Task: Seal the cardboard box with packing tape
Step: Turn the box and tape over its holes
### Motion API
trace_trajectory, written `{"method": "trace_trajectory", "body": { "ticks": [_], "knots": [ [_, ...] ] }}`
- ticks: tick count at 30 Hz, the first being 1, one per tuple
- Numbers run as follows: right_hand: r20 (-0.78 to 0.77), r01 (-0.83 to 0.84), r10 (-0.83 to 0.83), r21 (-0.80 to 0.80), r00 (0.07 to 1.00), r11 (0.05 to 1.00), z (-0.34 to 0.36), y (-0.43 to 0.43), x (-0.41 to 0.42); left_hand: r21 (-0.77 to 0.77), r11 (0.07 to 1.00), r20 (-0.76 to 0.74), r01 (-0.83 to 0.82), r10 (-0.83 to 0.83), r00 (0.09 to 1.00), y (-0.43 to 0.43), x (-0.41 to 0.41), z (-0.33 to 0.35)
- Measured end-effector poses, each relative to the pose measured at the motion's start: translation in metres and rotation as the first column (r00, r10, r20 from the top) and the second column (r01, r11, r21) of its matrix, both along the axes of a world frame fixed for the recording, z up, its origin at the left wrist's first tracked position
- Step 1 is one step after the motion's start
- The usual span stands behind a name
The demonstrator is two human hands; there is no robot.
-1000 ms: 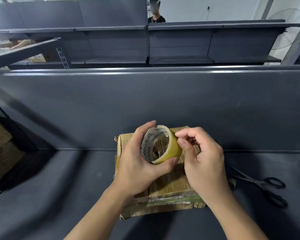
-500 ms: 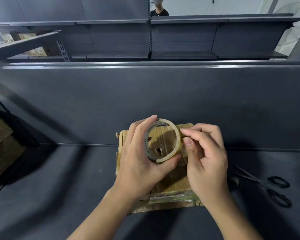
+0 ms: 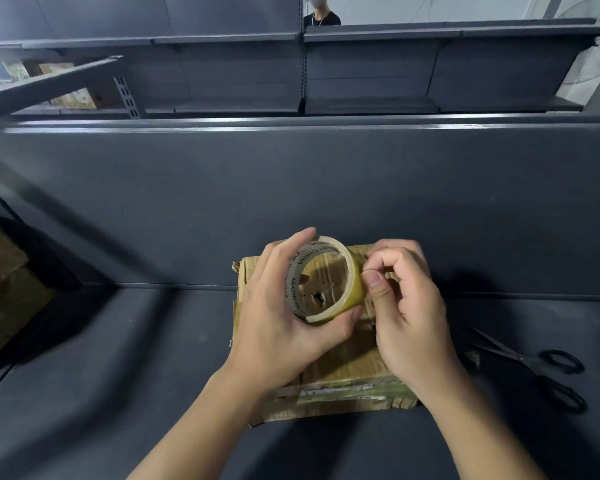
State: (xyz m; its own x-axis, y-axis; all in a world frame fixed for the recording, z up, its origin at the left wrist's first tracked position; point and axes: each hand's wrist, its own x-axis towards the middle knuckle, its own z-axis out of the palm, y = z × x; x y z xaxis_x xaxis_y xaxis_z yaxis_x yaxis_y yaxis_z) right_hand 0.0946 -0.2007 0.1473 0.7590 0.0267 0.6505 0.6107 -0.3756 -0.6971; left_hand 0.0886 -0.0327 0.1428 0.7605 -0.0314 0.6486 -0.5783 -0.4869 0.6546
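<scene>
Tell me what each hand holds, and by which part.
Left hand grips the tape roll around its outer rim; right hand pinches at the roll's yellow side.

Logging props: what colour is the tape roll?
Yellowish tape roll on a pale printed core; head view.

yellowish tape roll (image 3: 355, 289) | upright above worn cardboard box (image 3: 347, 365) | shelf
</scene>
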Motion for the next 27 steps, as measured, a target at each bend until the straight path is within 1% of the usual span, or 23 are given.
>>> {"method": "trace_trajectory", "body": {
  "ticks": [3, 9, 12, 14, 16, 17, 18, 21, 22, 23, 25, 27],
  "knots": [
    [0.031, 0.024, -0.023, -0.051, 0.999, 0.998, -0.0014, 0.0021, -0.0021, -0.021, 0.999, -0.004, 0.025, -0.025, 1.000, -0.0006, 0.0004, -0.0016],
    [0.034, 0.037, -0.035, -0.055, 0.999, 0.998, -0.0033, 0.0011, -0.0025, -0.059, 0.997, -0.064, 0.049, -0.053, 0.997, -0.0012, 0.0023, -0.0028],
    [0.031, 0.048, -0.046, -0.064, 0.998, 0.997, -0.0039, 0.0010, -0.0016, -0.047, 0.997, -0.098, 0.056, -0.060, 0.993, -0.0023, 0.0014, -0.0019],
    [0.044, 0.045, -0.043, -0.058, 0.998, 0.997, -0.0044, 0.0010, -0.0024, -0.055, 0.998, -0.136, 0.033, -0.040, 0.990, -0.0016, 0.0032, -0.0025],
    [0.074, 0.044, -0.040, -0.050, 0.996, 0.998, -0.0043, 0.0023, -0.0053, -0.150, 0.988, -0.205, -0.047, 0.016, 0.979, 0.0025, 0.0061, -0.0019],
    [0.079, 0.041, -0.038, -0.037, 0.996, 0.998, -0.0044, 0.0030, -0.0067, -0.195, 0.977, -0.243, -0.085, 0.036, 0.969, 0.0048, 0.0074, -0.0007],
    [0.063, 0.034, -0.034, -0.008, 0.997, 0.999, -0.0053, 0.0029, -0.0070, -0.202, 0.976, -0.252, -0.087, 0.034, 0.967, 0.0056, 0.0075, 0.0006],
    [-0.076, 0.004, 0.007, 0.149, 0.997, 0.989, -0.0054, 0.0008, -0.0068, -0.070, 0.997, -0.177, 0.023, -0.035, 0.984, -0.0012, 0.0025, -0.0003],
    [-0.112, -0.011, 0.033, 0.193, 0.993, 0.981, -0.0052, 0.0000, -0.0070, -0.065, 0.997, -0.177, 0.031, -0.042, 0.983, -0.0031, 0.0014, -0.0009],
    [-0.125, -0.020, 0.047, 0.214, 0.991, 0.977, -0.0047, -0.0006, -0.0068, -0.089, 0.996, -0.181, 0.023, -0.039, 0.983, -0.0034, 0.0015, -0.0016],
    [-0.108, -0.022, 0.044, 0.200, 0.993, 0.980, -0.0031, -0.0007, -0.0067, -0.142, 0.990, -0.189, -0.009, -0.018, 0.982, -0.0015, 0.0030, -0.0017],
    [-0.081, -0.016, 0.033, 0.193, 0.996, 0.981, -0.0020, -0.0010, -0.0056, -0.153, 0.988, -0.198, 0.004, -0.035, 0.980, -0.0007, 0.0032, -0.0018]
  ]
}}
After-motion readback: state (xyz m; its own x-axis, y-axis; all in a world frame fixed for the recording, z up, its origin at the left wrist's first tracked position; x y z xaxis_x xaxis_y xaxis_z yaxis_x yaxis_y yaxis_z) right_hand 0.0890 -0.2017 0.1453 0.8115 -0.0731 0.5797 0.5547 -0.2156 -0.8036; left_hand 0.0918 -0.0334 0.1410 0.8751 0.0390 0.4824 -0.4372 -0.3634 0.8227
